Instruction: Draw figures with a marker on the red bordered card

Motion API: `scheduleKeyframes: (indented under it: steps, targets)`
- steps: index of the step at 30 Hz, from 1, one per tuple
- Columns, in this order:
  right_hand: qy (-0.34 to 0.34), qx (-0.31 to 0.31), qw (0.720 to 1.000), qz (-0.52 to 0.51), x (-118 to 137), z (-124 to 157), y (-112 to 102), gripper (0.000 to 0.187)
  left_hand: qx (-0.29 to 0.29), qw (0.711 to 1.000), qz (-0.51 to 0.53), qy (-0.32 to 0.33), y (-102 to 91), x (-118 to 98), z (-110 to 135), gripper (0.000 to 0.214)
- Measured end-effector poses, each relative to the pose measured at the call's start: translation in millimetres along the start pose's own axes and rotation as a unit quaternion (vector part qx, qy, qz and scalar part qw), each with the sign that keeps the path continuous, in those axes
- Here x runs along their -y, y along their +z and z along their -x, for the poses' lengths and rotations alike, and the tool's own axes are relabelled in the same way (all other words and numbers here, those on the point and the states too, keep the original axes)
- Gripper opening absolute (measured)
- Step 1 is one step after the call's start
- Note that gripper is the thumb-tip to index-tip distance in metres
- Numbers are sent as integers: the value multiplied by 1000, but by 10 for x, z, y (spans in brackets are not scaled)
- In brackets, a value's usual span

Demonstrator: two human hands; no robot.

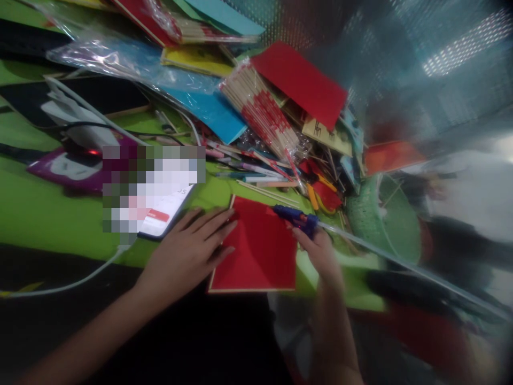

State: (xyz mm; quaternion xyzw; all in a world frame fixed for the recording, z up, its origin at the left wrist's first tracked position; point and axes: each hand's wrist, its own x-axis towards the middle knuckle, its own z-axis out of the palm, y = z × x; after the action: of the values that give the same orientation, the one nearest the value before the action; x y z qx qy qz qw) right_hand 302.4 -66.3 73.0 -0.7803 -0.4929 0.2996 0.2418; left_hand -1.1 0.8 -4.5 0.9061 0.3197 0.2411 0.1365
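Clear plastic (303,147) is wrapping red-marked sticks (262,107), and a green basket (360,216) is standing to our right, contents blurred. Our left hand (194,240), loosely splayed, is resting on a red board's (260,248) left edge; our right hand (318,249) is gripping a blue glue gun (294,216) above it. The board is lying at the tabletop's (36,214) near edge, bare green showing leftward.

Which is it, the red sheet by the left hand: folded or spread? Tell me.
Spread: the red sheet lies flat, no fold showing on its upper face, with the left hand over its left edge.
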Motion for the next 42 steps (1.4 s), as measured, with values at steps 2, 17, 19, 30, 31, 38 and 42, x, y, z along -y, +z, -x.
scheduleKeyframes:
  steps: [2, 17, 19, 30, 31, 38, 42]
  targets:
    - [1, 0, 1000, -3, -2, -5, 12, 47, 0, 1000, -1, 1, 4, 3, -1, 48]
    - [-16, 3, 999, 33, 92, -32, 76, 42, 1, 1000, 23, -9, 7, 10, -1, 47]
    - [-21, 2, 999, 34, 94, -30, 76, 42, 2, 1000, 22, -9, 13, 13, 3, 48]
    - [-11, -4, 1000, 28, 52, -19, 44, 42, -6, 1000, 12, 2, 9, 9, -3, 46]
    - [-11, -3, 1000, 29, 59, -26, 56, 42, -6, 1000, 12, 0, 14, 10, -2, 46]
    - [-11, -2, 999, 38, 35, -12, 28, 43, 5, 1000, 26, -7, 8, 9, 3, 47]
    - [4, -1, 999, 35, -54, 34, -40, 45, 1, 1000, 25, -4, -11, 5, -7, 46]
